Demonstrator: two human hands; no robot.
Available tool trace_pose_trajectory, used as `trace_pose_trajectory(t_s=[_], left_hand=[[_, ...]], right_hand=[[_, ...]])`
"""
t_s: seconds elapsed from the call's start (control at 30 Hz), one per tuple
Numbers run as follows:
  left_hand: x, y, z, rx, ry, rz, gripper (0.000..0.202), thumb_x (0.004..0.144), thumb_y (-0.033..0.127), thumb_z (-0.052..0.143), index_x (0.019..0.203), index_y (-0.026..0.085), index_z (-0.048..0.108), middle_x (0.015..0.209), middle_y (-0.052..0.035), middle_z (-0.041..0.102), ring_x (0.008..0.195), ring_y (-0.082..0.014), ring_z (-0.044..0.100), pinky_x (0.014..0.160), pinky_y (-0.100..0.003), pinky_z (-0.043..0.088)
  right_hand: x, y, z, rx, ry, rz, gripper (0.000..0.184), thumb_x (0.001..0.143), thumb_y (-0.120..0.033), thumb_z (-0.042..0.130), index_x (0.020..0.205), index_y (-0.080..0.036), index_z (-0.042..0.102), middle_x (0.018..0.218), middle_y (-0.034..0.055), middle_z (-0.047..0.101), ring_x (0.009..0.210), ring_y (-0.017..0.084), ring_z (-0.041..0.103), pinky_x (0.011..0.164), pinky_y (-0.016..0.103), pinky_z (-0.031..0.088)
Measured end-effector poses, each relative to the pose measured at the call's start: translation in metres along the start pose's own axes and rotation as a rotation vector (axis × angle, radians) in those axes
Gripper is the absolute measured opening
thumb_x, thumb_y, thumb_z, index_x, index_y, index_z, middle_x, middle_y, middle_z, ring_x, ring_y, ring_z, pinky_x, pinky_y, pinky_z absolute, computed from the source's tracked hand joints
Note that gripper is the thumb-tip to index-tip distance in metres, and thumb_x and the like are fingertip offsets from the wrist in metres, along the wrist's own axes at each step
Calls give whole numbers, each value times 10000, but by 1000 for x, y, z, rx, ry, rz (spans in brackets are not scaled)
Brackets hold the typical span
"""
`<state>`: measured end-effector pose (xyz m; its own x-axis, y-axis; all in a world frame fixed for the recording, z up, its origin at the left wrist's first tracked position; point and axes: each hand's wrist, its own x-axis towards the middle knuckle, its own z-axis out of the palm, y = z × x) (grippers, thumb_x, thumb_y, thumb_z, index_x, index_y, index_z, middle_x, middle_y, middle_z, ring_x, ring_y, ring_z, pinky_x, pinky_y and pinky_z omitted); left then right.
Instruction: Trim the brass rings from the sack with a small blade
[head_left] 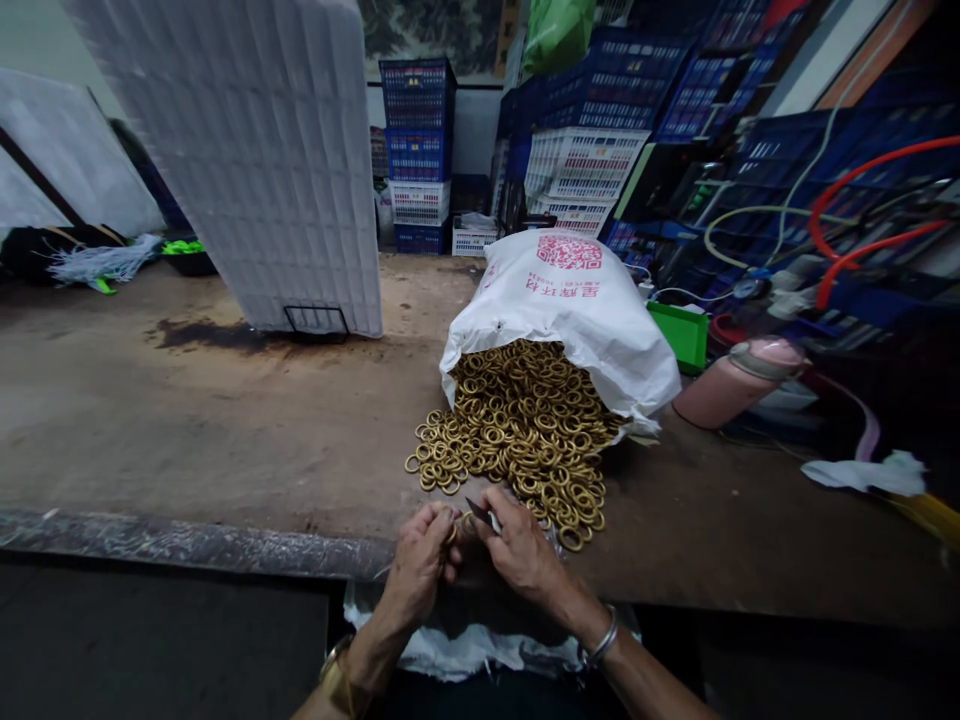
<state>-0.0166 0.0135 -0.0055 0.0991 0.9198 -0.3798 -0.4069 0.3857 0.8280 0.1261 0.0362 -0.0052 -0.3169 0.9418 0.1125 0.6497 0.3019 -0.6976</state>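
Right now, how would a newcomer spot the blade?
On the table, find the white sack spilling gold-coloured rings. At their near edge, the blade juts from the right hand. It is dark and pointed; the rings are round.

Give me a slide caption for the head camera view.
Left hand holding a gold-coloured ring, right hand a dark pointed tool, near more rings spilled from a white sack.

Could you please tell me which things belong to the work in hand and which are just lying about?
Apparently in use:
golden round rings
dark pointed blade in right hand
white printed sack

Seemingly lying about:
pink cylindrical bottle
green rectangular tray
blue plastic crates
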Motion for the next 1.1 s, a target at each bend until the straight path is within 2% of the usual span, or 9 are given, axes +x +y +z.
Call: trace_pose_trajectory(t_s=[0.13, 0.23, 0.4, 0.5, 0.67, 0.87, 0.97, 1.03, 1.1], left_hand=[[-1, -2, 3, 185, -24, 31, 316, 710, 473, 553, 692, 162, 498, 461, 76, 417, 361, -43, 341, 350, -145, 257], [-1, -3, 5, 257, 26, 74, 295, 704, 456, 561, 663, 173, 488, 434, 84, 400, 349, -44, 314, 364, -155, 253], [1, -6, 5, 350, 45, 267, 236, 715, 394, 567, 648, 170, 538, 503, 59, 444, 424, -57, 367, 423, -169, 290], [1, -5, 5, 300, -24, 164, 248, 732, 415, 544, 680, 173, 521, 513, 61, 446, 401, -49, 355, 401, -163, 284], [-2, -1, 6, 132, -130, -45, 296, 715, 461, 552, 729, 181, 460, 527, 73, 430, 361, -30, 330, 340, -138, 220], [-2, -1, 7, 3, -142, -67, 293, 722, 447, 562, 727, 179, 443, 538, 76, 429, 372, -18, 336, 348, -127, 209], [-1, -1, 6, -27, -112, -51, 299, 713, 444, 578, 759, 188, 430, 542, 78, 439, 369, -20, 339, 336, -123, 211], [-1, -2, 6, -26, -103, -20, 308, 714, 452, 575, 772, 187, 429, 540, 79, 439, 371, -22, 343, 331, -122, 216], [0, -3, 5, -18, -98, 4, 312, 725, 463, 559, 771, 185, 425, 533, 79, 431, 374, -23, 344, 330, -119, 222]], right_hand=[[-1, -6, -2, 80, 7, 11, 16, 761, -197, 454, 767, -203, 467, 650, -33, 487, 585, 112, 438, 565, 215, 313], [2, -7, -2, 246, 17, 112, 153, 805, -303, 418, 697, -198, 447, 598, -49, 436, 549, 99, 397, 531, 206, 311], [6, -5, -1, 504, -107, 318, 270, 814, -396, 368, 648, -194, 436, 495, -63, 408, 444, 81, 350, 459, 197, 294], [7, -4, -1, 523, -98, 328, 265, 793, -395, 393, 636, -189, 447, 489, -60, 423, 445, 79, 359, 460, 196, 299], [9, -8, -5, 417, -21, 259, 196, 752, -328, 445, 626, -180, 470, 531, -53, 421, 525, 91, 395, 509, 200, 320], [9, -9, -9, 404, -48, 221, 231, 806, -290, 356, 615, -190, 437, 528, -42, 438, 505, 97, 404, 517, 210, 326], [5, -4, -5, 190, 20, 161, 200, 797, -241, 360, 633, -191, 463, 561, -29, 455, 528, 108, 405, 527, 218, 299], [1, -1, -1, 37, -22, 110, 130, 757, -170, 388, 709, -190, 508, 599, -19, 486, 554, 114, 417, 543, 223, 279], [-2, -1, 2, -75, -100, 85, 204, 687, -90, 403, 805, -193, 533, 635, -12, 521, 580, 119, 436, 560, 227, 265]])
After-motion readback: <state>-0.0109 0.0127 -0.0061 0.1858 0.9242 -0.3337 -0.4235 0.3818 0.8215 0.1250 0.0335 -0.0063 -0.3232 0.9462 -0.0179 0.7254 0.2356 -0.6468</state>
